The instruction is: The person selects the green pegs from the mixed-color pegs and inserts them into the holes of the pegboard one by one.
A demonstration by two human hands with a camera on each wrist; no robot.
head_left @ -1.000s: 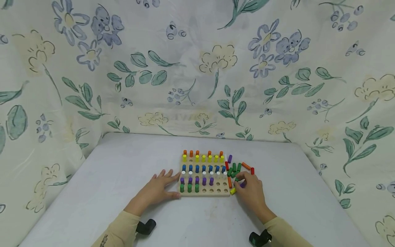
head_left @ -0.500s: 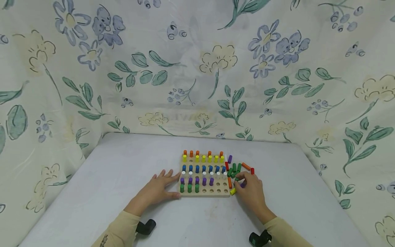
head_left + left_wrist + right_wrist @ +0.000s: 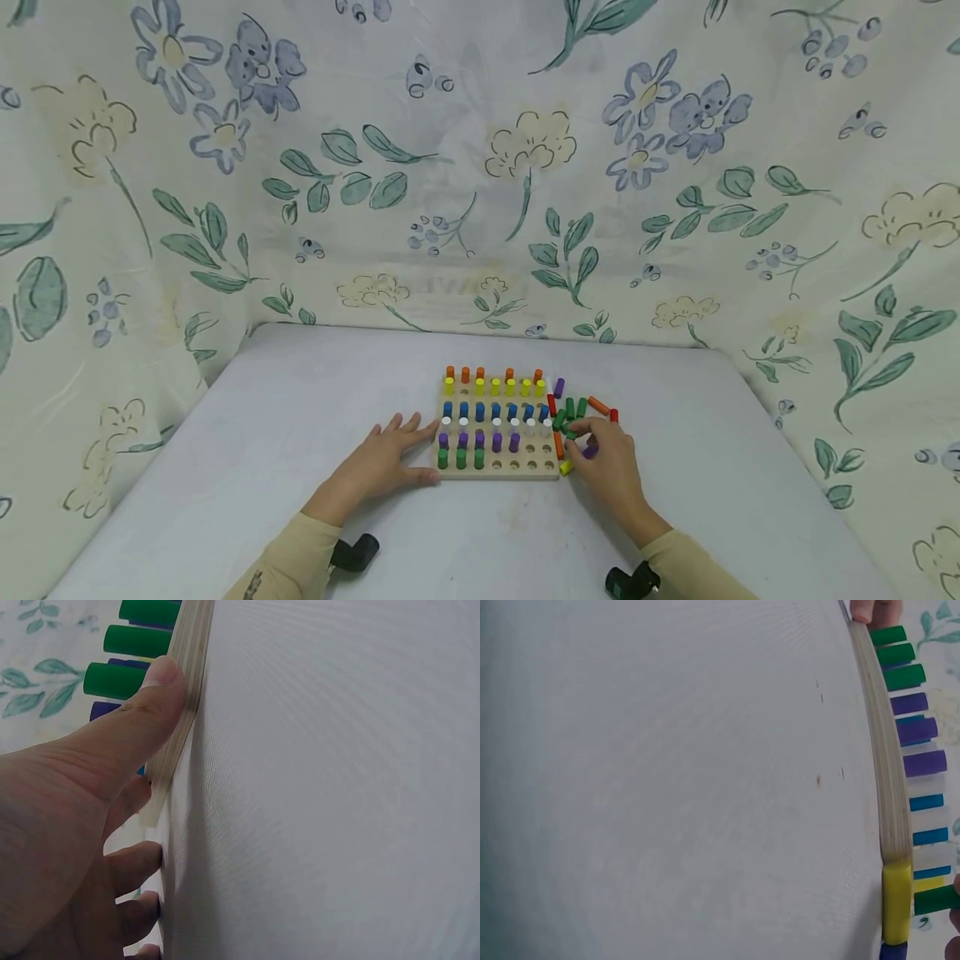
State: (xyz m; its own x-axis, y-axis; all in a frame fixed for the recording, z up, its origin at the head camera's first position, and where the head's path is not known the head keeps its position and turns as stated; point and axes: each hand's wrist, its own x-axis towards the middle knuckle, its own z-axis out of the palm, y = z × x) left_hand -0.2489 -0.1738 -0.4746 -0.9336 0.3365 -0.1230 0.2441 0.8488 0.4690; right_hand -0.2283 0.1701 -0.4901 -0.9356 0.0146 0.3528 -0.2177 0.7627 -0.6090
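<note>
A wooden pegboard [image 3: 514, 473] lies on the table, with upright pegs in coloured rows. Its front row has three green pegs [image 3: 461, 458] at the left and bare holes to their right. My left hand [image 3: 384, 458] touches the board's left side with spread fingers, the thumb [image 3: 154, 694] against the edge near the front corner. Beyond the board's right side, my right hand [image 3: 609, 462] pinches a green peg [image 3: 935, 900] between thumb and fingers. More loose green pegs [image 3: 570, 407] lie just past those fingertips. The right hand partly hides a purple peg [image 3: 591, 449].
Beside the board's right edge lie a yellow peg [image 3: 566, 467], orange pegs [image 3: 598, 405], red pegs [image 3: 614, 415] and a purple peg near the back. The white table [image 3: 322, 392] extends around the board, up to a flowered cloth [image 3: 450, 250] behind it.
My right hand has shifted slightly left, toward the board, with the green peg in its fingertips. The left hand stays in place.
</note>
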